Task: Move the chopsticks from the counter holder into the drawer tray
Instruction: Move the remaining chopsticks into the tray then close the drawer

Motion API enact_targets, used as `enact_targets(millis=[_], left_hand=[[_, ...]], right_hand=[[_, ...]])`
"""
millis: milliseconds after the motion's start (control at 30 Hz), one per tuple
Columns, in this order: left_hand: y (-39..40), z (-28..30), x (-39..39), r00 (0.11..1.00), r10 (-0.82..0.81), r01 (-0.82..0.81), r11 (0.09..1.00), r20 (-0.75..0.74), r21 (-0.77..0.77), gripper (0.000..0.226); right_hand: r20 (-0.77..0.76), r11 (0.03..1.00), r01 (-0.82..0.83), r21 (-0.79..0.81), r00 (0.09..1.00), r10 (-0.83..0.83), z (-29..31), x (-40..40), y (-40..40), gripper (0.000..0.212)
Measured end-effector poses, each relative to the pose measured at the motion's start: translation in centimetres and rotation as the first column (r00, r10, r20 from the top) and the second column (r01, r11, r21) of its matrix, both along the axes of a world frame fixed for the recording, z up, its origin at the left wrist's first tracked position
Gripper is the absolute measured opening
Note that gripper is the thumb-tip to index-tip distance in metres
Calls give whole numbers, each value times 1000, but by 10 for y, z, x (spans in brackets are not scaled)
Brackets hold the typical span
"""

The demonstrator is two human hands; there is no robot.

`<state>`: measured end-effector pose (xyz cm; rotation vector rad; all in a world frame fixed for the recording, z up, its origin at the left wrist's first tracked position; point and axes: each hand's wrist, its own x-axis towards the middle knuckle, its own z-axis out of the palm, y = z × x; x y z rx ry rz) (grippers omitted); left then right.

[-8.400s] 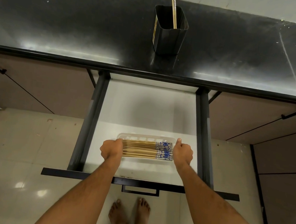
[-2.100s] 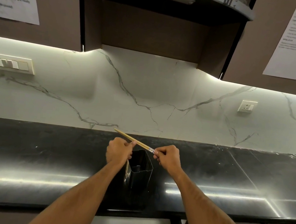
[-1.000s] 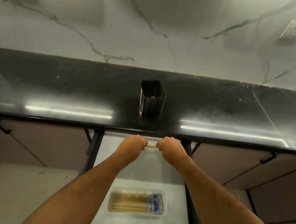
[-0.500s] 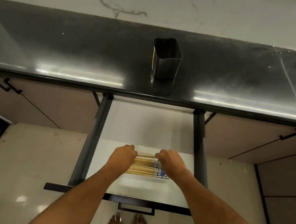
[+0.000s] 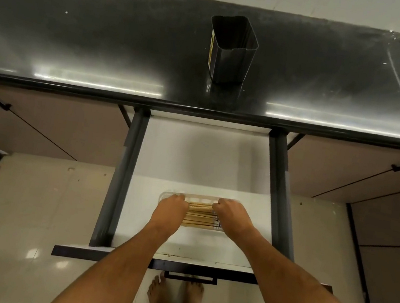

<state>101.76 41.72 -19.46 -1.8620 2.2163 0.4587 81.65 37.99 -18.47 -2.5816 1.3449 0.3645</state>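
Down in the pulled-out white drawer (image 5: 200, 156), both fists sit curled over the pale wooden chopsticks (image 5: 199, 215) lying flat in the clear plastic tray (image 5: 200, 198). The left hand (image 5: 172, 207) covers their left ends, the right hand (image 5: 230, 212) their right; whether either pinches a stick I cannot tell. Bare drawer floor lies behind the tray. The black square holder (image 5: 231, 51) stands near the black counter's (image 5: 93, 43) front edge.

The holder (image 5: 231, 53) stands on the counter (image 5: 93, 43), behind the open drawer (image 5: 202, 162). In the drawer's near half lies the tray (image 5: 200, 197) with chopsticks (image 5: 199, 215) in it, between the left hand (image 5: 172, 208) and right hand (image 5: 232, 214).
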Motion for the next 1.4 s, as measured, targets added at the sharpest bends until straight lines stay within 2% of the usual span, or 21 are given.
enact_targets(millis=[267,533,633,700,767,833,867,933,967,1000,1033,1100,1167,1400], left_hand=[[2,-14,1,998,21,-23,1000,-64,-22,47],[4,-19,1,994,76,-75,997,-82,10,42],[7,-18,1,986,95,-98,995,-140,-17,41],[9,-14,4,977,101,-119,989,-189,-89,39],[11,-8,7,943,116,-192,955,-312,-224,30],[14,-4,10,842,164,-384,852,-514,-356,20],[14,-2,10,762,231,-519,777,-605,-357,20],[13,1,11,524,433,-777,595,-733,-204,23],[12,1,11,381,532,-865,493,-756,-90,26],[10,0,12,253,617,-914,405,-745,25,29],[9,-2,13,157,687,-932,340,-710,123,32],[8,-7,14,39,766,-920,278,-642,276,33],[9,-9,11,-17,801,-889,262,-598,377,38],[9,-10,8,10,834,-879,270,-552,392,41]], right_hand=[[32,999,34,-27,999,-33,-15,-3,6,25],[13,999,26,-45,1000,-26,-20,-7,4,26],[83,997,78,-17,994,-77,-19,-9,5,22],[219,986,157,-59,966,-141,-17,-12,7,12],[462,943,298,-148,864,-201,-16,-18,9,2],[665,838,534,-107,665,-339,-12,-23,12,9],[720,750,661,-31,535,-442,-10,-25,13,12],[717,515,837,187,242,-654,-9,-27,12,24],[663,402,861,312,106,-741,-11,-27,12,33],[596,310,853,420,-1,-803,-13,-27,12,42],[535,249,830,499,-69,-842,-16,-28,14,48],[460,205,785,585,-113,-881,-20,-27,18,53],[441,199,765,613,-122,-889,-21,-23,22,55],[411,174,780,601,-114,-904,-20,-9,23,54]])
